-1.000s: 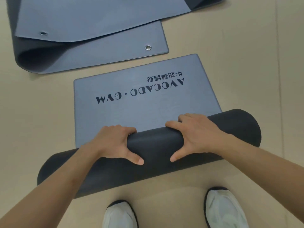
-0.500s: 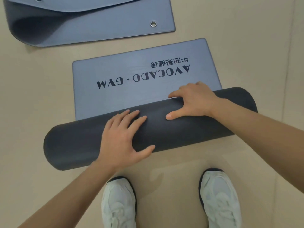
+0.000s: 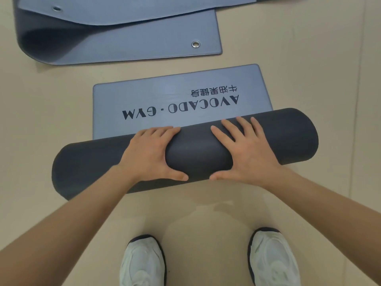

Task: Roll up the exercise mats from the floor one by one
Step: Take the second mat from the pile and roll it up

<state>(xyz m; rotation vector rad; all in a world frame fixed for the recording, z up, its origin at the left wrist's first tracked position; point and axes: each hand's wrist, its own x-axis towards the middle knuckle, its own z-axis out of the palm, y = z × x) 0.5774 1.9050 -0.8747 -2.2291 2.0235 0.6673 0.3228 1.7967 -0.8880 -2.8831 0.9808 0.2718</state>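
A grey exercise mat lies on the tan floor, mostly rolled into a thick dark roll (image 3: 198, 153) that runs left to right in front of me. Its flat end (image 3: 165, 96), printed with AVOCADO·GYM, stretches away beyond the roll. My left hand (image 3: 148, 155) grips the roll left of centre, with the fingers curved over the top and the thumb on the near side. My right hand (image 3: 247, 153) presses on the roll right of centre, its fingers straight and spread.
A second grey mat (image 3: 134, 42) with metal eyelets lies folded over itself on the floor just beyond the flat end. My two white shoes (image 3: 142, 263) (image 3: 274, 259) stand close behind the roll. Tan floor lies on both sides.
My left hand shifted from lying flat on the roll's near side to curling over its top. My right hand slid back and spread flat. The roll sits nearer the lettering.
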